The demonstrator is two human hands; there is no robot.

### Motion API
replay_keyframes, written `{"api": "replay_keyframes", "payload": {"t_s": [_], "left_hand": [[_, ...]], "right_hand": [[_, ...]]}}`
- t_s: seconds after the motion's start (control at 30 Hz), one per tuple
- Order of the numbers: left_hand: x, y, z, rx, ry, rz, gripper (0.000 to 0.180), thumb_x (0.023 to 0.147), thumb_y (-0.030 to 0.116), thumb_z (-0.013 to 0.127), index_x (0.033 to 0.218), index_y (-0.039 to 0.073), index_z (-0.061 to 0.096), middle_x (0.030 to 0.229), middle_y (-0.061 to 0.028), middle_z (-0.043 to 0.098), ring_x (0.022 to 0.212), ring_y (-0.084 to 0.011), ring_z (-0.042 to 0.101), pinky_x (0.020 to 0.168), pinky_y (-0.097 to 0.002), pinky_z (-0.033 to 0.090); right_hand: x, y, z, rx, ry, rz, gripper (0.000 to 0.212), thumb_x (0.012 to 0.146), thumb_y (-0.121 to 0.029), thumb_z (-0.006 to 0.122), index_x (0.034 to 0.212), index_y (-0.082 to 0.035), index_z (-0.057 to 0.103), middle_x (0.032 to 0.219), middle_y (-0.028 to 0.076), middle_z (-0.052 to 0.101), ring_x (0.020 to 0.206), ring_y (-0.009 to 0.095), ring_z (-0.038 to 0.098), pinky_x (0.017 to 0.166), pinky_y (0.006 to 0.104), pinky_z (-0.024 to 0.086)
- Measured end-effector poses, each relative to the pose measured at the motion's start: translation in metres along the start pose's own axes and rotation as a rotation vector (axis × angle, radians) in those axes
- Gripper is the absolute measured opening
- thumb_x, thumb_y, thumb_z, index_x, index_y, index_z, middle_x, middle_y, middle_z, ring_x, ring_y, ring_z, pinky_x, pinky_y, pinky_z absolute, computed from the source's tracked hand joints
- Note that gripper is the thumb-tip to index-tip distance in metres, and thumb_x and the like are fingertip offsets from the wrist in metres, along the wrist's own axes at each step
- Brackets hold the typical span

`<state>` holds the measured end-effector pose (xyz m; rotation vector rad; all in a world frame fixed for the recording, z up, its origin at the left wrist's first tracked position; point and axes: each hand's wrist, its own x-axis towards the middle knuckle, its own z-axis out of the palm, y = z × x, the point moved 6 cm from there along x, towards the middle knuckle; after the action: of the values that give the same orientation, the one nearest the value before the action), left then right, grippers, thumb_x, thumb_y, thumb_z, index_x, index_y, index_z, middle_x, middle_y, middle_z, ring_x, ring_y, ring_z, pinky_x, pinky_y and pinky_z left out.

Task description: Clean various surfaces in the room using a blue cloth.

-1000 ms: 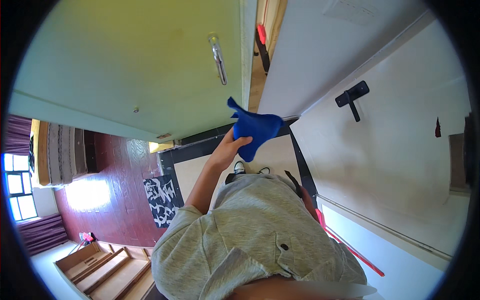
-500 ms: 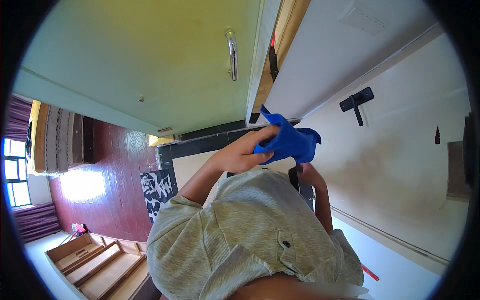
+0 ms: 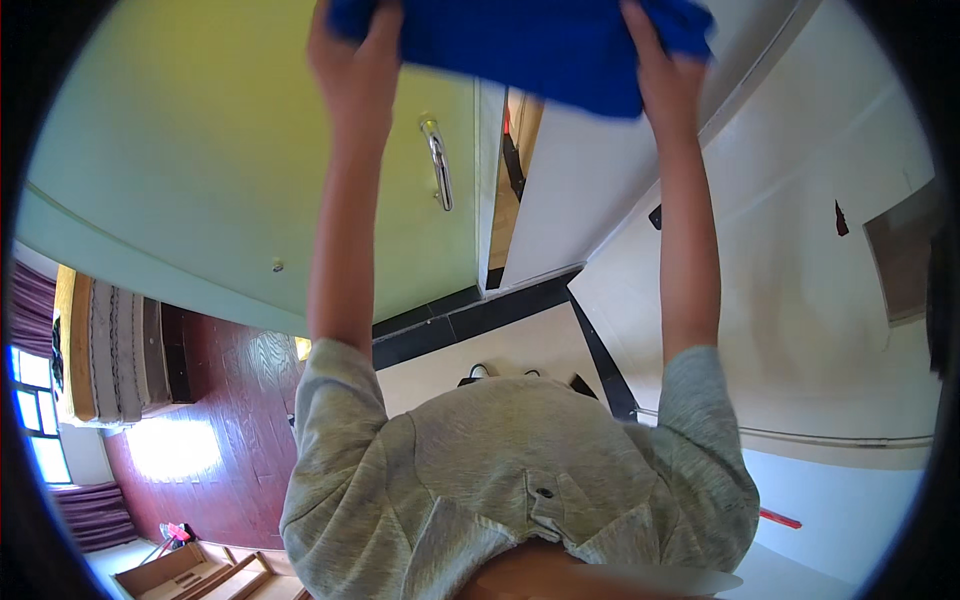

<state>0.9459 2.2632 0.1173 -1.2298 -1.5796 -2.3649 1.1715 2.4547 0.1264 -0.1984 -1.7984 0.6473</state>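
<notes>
A blue cloth (image 3: 520, 55) is stretched between my two raised hands at the top of the view, its upper part cut off by the frame. On its left end my left hand (image 3: 358, 45) is closed, thumb pressed over the fabric. Its right end is gripped by my right hand (image 3: 668, 75), with the thumb on the near side. Both arms reach straight up and forward. Behind the cloth stands a pale green door (image 3: 250, 130) with a curved chrome handle (image 3: 437, 165), below and to the right of my left hand.
Right of the door is a white wall (image 3: 580, 170), then a second, cream door (image 3: 790, 270). Light tile (image 3: 500, 345) with a black border lies by my feet. At far left are a mattress (image 3: 115, 350) and a dark red wooden floor (image 3: 240, 400); an open wooden frame (image 3: 200, 575) sits lower left.
Both hands have risen and spread apart. The cloth, bunched near my chest before, is now pulled out wide. My right hand has come up from my side to its right end.
</notes>
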Motion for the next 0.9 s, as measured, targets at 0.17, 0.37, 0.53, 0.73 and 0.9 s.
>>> {"api": "replay_keyframes", "payload": {"t_s": [0.17,0.37,0.53,0.73,0.9], "left_hand": [[0.006,-0.026,0.077,0.752,0.393,0.602,0.06,0.075,0.011,0.066,0.129,0.003,0.04,0.122,-0.021,0.048,0.119,-0.0403,0.038,0.1,-0.0492,0.03],[0.008,-0.06,0.124,0.273,0.039,0.572,0.039,0.093,0.017,0.041,0.125,-0.005,0.041,0.121,-0.0267,0.043,0.114,-0.0424,0.042,0.101,-0.0469,0.031],[0.025,-0.018,0.142,0.255,-0.046,0.677,0.067,0.094,0.036,0.043,0.139,-0.009,0.023,0.141,-0.0338,0.021,0.128,-0.0479,0.025,0.107,-0.0507,0.019],[0.032,-0.028,0.144,0.246,0.085,0.608,0.074,0.085,0.027,0.061,0.142,-0.002,0.023,0.142,-0.0285,0.025,0.128,-0.0437,0.028,0.108,-0.0476,0.022],[-0.007,-0.074,0.129,0.279,0.047,0.456,0.07,0.084,0.023,0.062,0.141,-0.001,0.028,0.14,-0.0275,0.03,0.127,-0.0422,0.031,0.106,-0.047,0.025]], "right_hand": [[0.012,0.045,0.043,-0.802,0.638,0.032,0.056,0.085,-0.02,0.065,0.125,0.008,0.036,0.111,0.026,0.049,0.103,0.035,0.053,0.093,0.0363,0.04],[0.011,0.065,0.065,-0.555,0.901,-0.016,0.045,0.088,-0.024,0.057,0.111,0.011,0.042,0.105,0.03,0.048,0.103,0.045,0.046,0.092,0.0462,0.035],[0.06,0.027,0.068,-0.561,0.827,-0.203,0.037,0.091,-0.023,0.051,0.103,0.012,0.044,0.097,0.027,0.047,0.092,0.041,0.046,0.085,0.0456,0.036],[0.041,0.047,0.073,-0.372,0.771,-0.224,0.035,0.089,-0.023,0.051,0.106,0.008,0.047,0.1,0.027,0.047,0.098,0.042,0.045,0.087,0.0474,0.035],[-0.025,0.084,0.102,-0.146,0.652,-0.206,0.057,0.094,-0.019,0.052,0.137,0.002,0.022,0.127,0.016,0.038,0.108,0.019,0.045,0.094,0.0319,0.038]]}}
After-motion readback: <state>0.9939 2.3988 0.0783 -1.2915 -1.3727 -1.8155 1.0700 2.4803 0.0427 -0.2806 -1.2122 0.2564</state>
